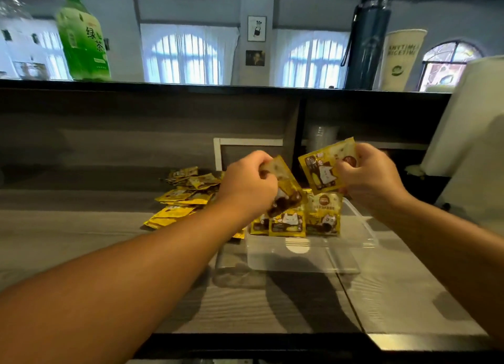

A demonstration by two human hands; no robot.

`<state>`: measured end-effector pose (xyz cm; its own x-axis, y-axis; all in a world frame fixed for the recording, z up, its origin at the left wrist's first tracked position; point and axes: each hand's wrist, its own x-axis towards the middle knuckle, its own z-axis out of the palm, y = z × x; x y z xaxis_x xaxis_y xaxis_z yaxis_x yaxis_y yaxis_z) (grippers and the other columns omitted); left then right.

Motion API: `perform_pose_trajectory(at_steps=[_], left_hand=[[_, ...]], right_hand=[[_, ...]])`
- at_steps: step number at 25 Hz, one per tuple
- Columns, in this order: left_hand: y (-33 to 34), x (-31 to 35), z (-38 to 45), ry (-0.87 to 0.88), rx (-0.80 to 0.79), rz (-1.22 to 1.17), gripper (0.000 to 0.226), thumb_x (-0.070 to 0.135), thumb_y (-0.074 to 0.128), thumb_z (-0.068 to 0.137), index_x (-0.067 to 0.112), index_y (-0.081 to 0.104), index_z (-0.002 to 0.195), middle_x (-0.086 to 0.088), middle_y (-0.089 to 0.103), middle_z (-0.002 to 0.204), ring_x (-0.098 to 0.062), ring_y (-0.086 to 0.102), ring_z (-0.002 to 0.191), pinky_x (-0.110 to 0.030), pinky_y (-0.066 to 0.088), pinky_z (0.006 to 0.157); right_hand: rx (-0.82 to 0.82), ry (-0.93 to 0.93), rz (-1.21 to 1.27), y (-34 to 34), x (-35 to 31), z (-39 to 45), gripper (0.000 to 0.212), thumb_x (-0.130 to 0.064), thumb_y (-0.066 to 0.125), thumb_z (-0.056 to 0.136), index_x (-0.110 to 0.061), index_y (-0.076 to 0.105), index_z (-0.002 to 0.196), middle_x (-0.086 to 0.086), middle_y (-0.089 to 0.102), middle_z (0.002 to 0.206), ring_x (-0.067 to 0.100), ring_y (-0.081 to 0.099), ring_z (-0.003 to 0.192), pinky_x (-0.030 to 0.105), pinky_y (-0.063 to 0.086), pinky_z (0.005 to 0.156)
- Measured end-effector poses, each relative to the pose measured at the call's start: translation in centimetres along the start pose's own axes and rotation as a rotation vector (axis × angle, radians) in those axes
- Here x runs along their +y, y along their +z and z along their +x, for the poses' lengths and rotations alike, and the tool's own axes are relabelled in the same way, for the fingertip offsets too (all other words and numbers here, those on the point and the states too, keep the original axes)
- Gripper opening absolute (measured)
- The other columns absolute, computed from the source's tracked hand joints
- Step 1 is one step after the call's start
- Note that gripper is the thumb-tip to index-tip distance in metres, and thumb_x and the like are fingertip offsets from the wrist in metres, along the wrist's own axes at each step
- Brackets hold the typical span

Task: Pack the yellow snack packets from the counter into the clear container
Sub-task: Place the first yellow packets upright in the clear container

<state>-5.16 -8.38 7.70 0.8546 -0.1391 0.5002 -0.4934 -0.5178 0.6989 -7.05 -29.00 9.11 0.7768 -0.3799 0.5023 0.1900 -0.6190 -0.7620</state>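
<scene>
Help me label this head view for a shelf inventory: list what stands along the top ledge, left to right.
Green tea bottle → dark flask → paper cup with printed lettering.

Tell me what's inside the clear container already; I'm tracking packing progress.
Inside the clear container, a few yellow packets stand upright along its far side; the near part looks empty. The left hand and its packet cover anything behind them.

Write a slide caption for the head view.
Each hand, left and right, holds a yellow packet above the clear container.
</scene>
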Motion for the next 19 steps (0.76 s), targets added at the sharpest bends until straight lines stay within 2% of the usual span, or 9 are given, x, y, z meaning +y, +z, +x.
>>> perform_pose_trajectory(at_steps=[3, 6, 10, 14, 16, 18, 19], left_hand=[[2.6, 1.1, 1.2, 0.068, -0.254, 0.221, 0.023, 0.016, 0.061, 0.097, 0.028, 0.066, 0.115, 0.007, 0.066, 0.103, -0.011, 0.062, 0.093, -0.026, 0.056, 0.075], [5.1, 1.5, 2.3, 0.138, -0.388, 0.305, 0.027, 0.014, 0.067, 0.095, 0.025, 0.068, 0.120, 0.002, 0.067, 0.114, -0.016, 0.063, 0.105, -0.032, 0.055, 0.087], [7.7, 1.5, 3.7, 0.293, -0.461, 0.557, 0.045, 0.014, 0.070, 0.093, 0.023, 0.057, 0.135, -0.003, 0.063, 0.125, -0.023, 0.060, 0.111, -0.040, 0.055, 0.093], [8.7, 0.6, 4.0, 0.512, -0.390, 0.867, 0.051, 0.037, 0.065, 0.095, 0.025, 0.048, 0.141, -0.002, 0.055, 0.132, -0.024, 0.049, 0.122, -0.042, 0.045, 0.101], [8.7, -0.2, 4.1, 0.467, -0.405, 0.884, 0.068, 0.053, 0.062, 0.092, 0.027, 0.037, 0.149, -0.002, 0.046, 0.146, -0.026, 0.041, 0.134, -0.047, 0.037, 0.110], [8.6, -1.0, 4.3, 0.348, -0.523, 0.879, 0.095, 0.067, 0.066, 0.082, 0.031, 0.020, 0.157, -0.001, 0.036, 0.156, -0.029, 0.032, 0.144, -0.057, 0.028, 0.116], [8.6, -1.2, 4.4, 0.311, -0.576, 0.902, 0.105, 0.070, 0.069, 0.076, 0.032, 0.014, 0.158, -0.001, 0.037, 0.156, -0.030, 0.034, 0.144, -0.060, 0.028, 0.115]], right_hand=[[0.030, -0.011, -0.031, -1.8, 1.4, -0.1, 0.014, -0.021, 0.061, 0.094, -0.025, 0.054, 0.105, -0.006, 0.061, 0.094, 0.014, 0.063, 0.089, 0.036, 0.059, 0.072], [0.018, 0.007, -0.055, -2.9, 2.5, -0.1, 0.021, -0.016, 0.060, 0.094, -0.021, 0.054, 0.113, 0.000, 0.060, 0.106, 0.019, 0.061, 0.097, 0.041, 0.059, 0.077], [0.004, -0.011, -0.060, -4.0, 3.5, -0.4, 0.021, -0.010, 0.058, 0.095, -0.020, 0.051, 0.112, 0.001, 0.056, 0.110, 0.018, 0.056, 0.100, 0.033, 0.054, 0.075], [-0.116, -0.054, -0.134, -4.4, 4.4, -0.8, 0.017, -0.011, 0.054, 0.097, -0.022, 0.047, 0.108, -0.002, 0.052, 0.107, 0.015, 0.052, 0.098, 0.024, 0.050, 0.067], [-0.202, -0.088, -0.212, -4.1, 4.7, -0.9, 0.016, -0.015, 0.053, 0.097, -0.022, 0.044, 0.107, -0.003, 0.051, 0.106, 0.014, 0.052, 0.098, 0.027, 0.054, 0.070], [-0.252, -0.134, -0.307, -3.5, 4.6, -0.7, 0.019, -0.021, 0.058, 0.095, -0.023, 0.043, 0.106, -0.005, 0.052, 0.102, 0.014, 0.055, 0.093, 0.024, 0.054, 0.066], [-0.278, -0.171, -0.369, -3.1, 4.5, -0.6, 0.025, -0.024, 0.062, 0.092, -0.023, 0.043, 0.108, -0.006, 0.051, 0.100, 0.014, 0.055, 0.090, 0.020, 0.051, 0.062]])
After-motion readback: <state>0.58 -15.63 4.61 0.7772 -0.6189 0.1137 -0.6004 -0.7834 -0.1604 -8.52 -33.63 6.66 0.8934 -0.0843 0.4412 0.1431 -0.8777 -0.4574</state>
